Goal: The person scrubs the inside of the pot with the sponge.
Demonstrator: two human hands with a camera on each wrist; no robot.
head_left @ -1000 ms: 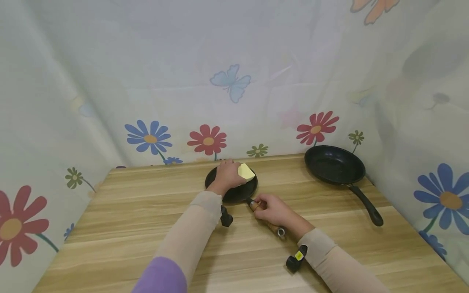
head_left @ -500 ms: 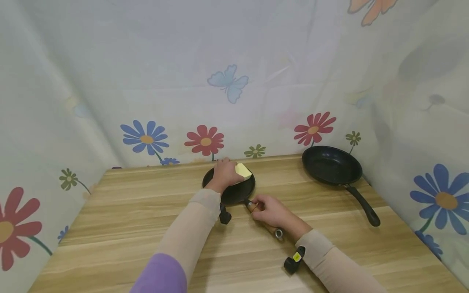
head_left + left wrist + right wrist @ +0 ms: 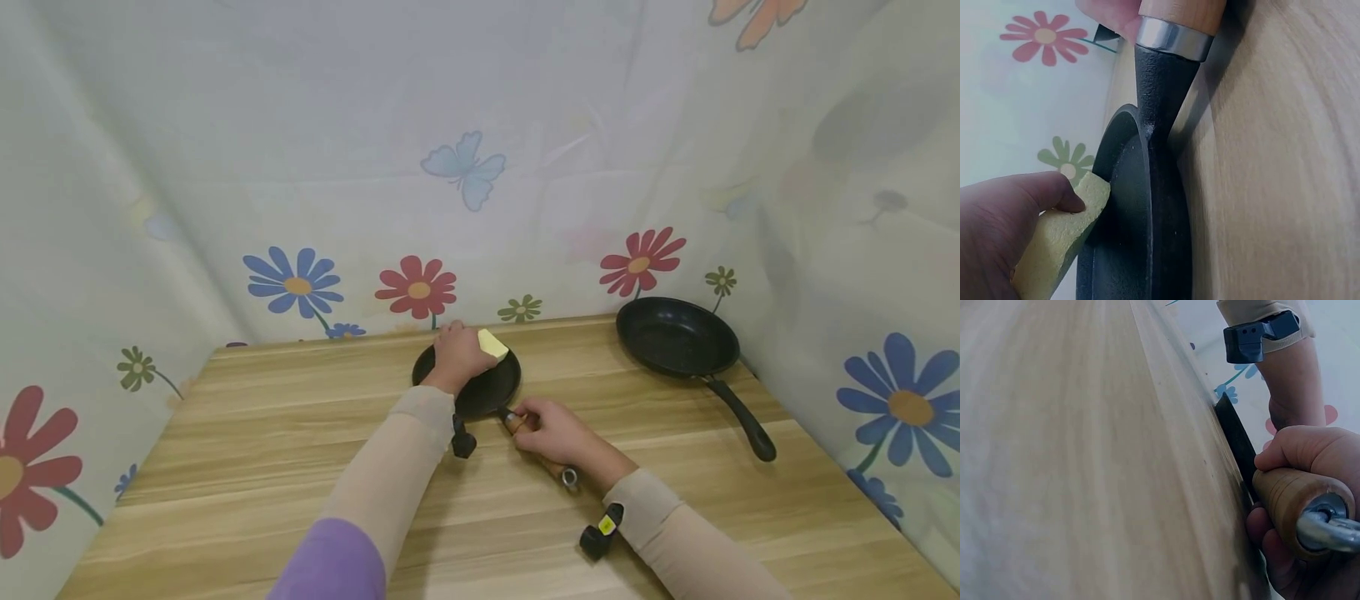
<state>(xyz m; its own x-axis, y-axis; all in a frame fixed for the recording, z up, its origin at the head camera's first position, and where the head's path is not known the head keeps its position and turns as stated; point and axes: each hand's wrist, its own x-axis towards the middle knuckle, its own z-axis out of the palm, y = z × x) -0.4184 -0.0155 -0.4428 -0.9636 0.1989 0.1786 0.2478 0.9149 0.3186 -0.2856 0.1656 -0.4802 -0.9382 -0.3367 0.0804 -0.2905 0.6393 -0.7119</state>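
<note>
In the head view my left hand [image 3: 459, 357] reaches over a small black frying pan [image 3: 491, 396] and grips a pale yellow sponge [image 3: 492, 344]. The left wrist view has the sponge [image 3: 1063, 244] pinched by the thumb, its darker underside tilted against the inside of the pan [image 3: 1119, 212]. My right hand [image 3: 558, 432] holds the pan's wooden handle [image 3: 1282, 497], which ends in a metal ring [image 3: 1329, 531]. Thumb and fingers curl round that handle in the right wrist view. The left fingertips are hidden behind the hand in the head view.
A larger black frying pan [image 3: 678, 337] lies at the back right of the wood-grain table [image 3: 300, 467], its black handle [image 3: 742, 417] pointing toward the front right. Flower-printed cloth [image 3: 337, 167] hangs behind the table and along both sides.
My left hand has shifted the sponge slightly toward the far side of the small pan, and it sits more tilted. The right hand keeps its grip on the handle. The head view has turned slightly.
</note>
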